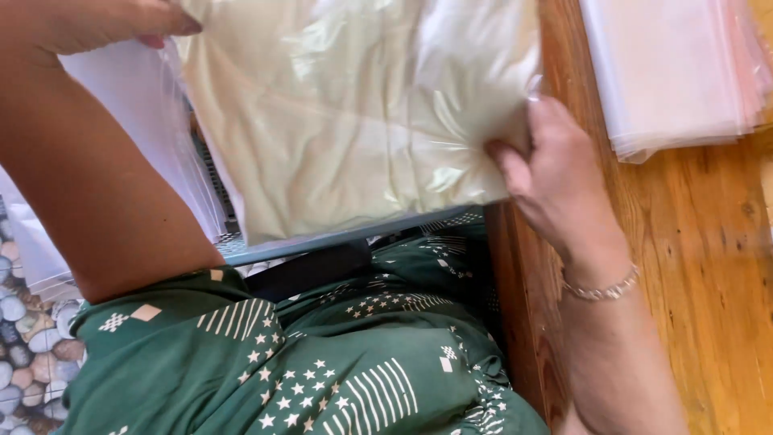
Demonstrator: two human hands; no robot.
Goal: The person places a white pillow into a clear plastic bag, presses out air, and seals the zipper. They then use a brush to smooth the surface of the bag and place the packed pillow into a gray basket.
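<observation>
A clear plastic bag (354,113) holding a folded cream-coloured cloth fills the upper middle of the view. My left hand (97,24) grips the bag's upper left edge at the top of the frame. My right hand (555,169) pinches its lower right corner, just beside the edge of the wooden table (700,266). A silver bracelet (602,288) sits on my right wrist. The bag hangs over my lap, which is covered by a green patterned dress (338,362).
A stack of clear plastic bags (676,72) lies on the wooden table at the upper right. A grey basket edge (322,242) shows under the held bag. White plastic sheets (137,121) hang at the left above a pebble-patterned floor (24,338).
</observation>
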